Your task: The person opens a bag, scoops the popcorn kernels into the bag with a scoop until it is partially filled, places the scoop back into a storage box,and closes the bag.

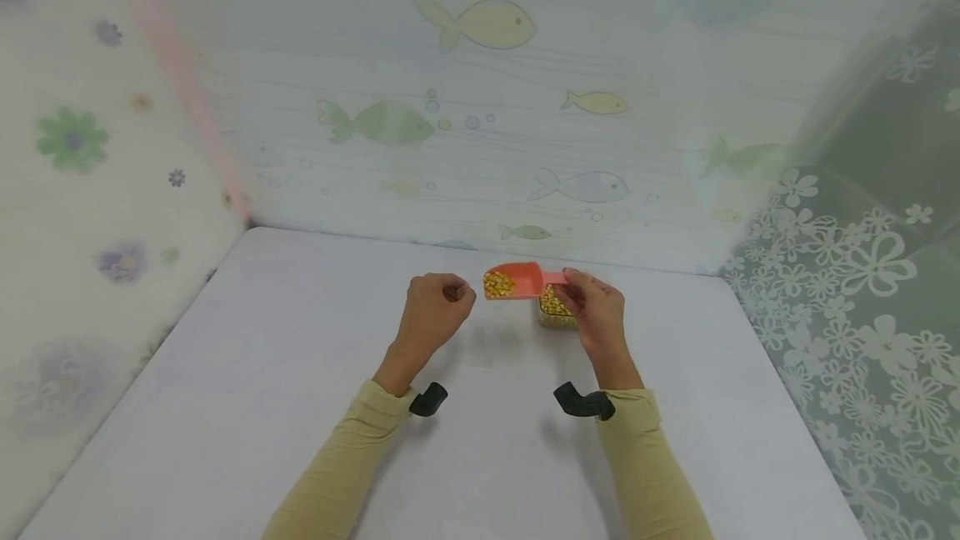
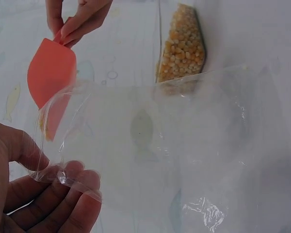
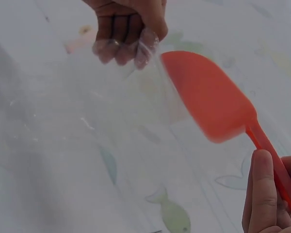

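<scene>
My left hand (image 1: pixel 437 307) pinches the edge of a clear plastic bag (image 2: pixel 136 141) between thumb and fingers; the bag hangs down and is hard to make out in the head view. My right hand (image 1: pixel 597 307) grips the handle of a red-orange scoop (image 1: pixel 528 279), held roughly level. Yellow corn kernels (image 1: pixel 498 283) lie toward the scoop's front end, which points at my left hand. In the left wrist view the scoop's tip is at the bag's edge; whether it is inside the mouth I cannot tell.
A clear container of corn kernels (image 1: pixel 557 311) stands on the white table (image 1: pixel 480 457), partly hidden behind the scoop and my right hand. A fish-patterned wall (image 1: pixel 480 132) rises at the table's back edge. A flower-patterned surface (image 1: pixel 877 340) borders the right side.
</scene>
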`<state>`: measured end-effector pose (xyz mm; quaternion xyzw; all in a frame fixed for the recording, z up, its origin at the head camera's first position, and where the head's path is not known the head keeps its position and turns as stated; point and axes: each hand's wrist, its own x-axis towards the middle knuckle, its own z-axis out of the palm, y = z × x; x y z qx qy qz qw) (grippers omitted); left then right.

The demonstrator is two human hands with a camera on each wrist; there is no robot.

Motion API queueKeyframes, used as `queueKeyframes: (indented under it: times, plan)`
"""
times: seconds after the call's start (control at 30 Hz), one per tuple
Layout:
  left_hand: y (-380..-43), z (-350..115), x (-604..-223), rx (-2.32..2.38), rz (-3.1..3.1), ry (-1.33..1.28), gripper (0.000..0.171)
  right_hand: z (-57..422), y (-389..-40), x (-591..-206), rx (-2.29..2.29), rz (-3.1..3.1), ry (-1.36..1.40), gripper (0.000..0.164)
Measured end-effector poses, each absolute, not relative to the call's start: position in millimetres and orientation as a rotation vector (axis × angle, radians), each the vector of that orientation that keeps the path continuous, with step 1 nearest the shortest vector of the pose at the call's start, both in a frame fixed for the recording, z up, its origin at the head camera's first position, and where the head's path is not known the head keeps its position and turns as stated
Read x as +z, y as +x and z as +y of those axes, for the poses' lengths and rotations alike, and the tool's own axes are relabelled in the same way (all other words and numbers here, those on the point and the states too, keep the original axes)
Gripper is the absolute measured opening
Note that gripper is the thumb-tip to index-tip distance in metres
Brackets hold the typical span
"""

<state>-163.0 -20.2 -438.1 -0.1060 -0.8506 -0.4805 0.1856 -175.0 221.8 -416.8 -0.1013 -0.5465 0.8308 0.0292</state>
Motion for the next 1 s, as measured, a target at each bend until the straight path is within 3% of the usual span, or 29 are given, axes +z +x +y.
queueKeyframes:
  times: [0.3, 0.57, 1.0]
  plan:
    - [-161, -22, -437, -1.352, -2.395, -0.286, 0.014, 212, -170, -413, 2.461, -1.751, -0.261, 0.010]
    - [-159, -24, -438, -1.361, -2.387, -0.289, 0.014, 204, -167, -412, 2.266, -1.930, -0.209, 0.034]
    - [-157, -29, -440, -1.377, -2.371, -0.307, 0.015, 182, -152, -400, 1.902, -2.084, 0.159, 0.024]
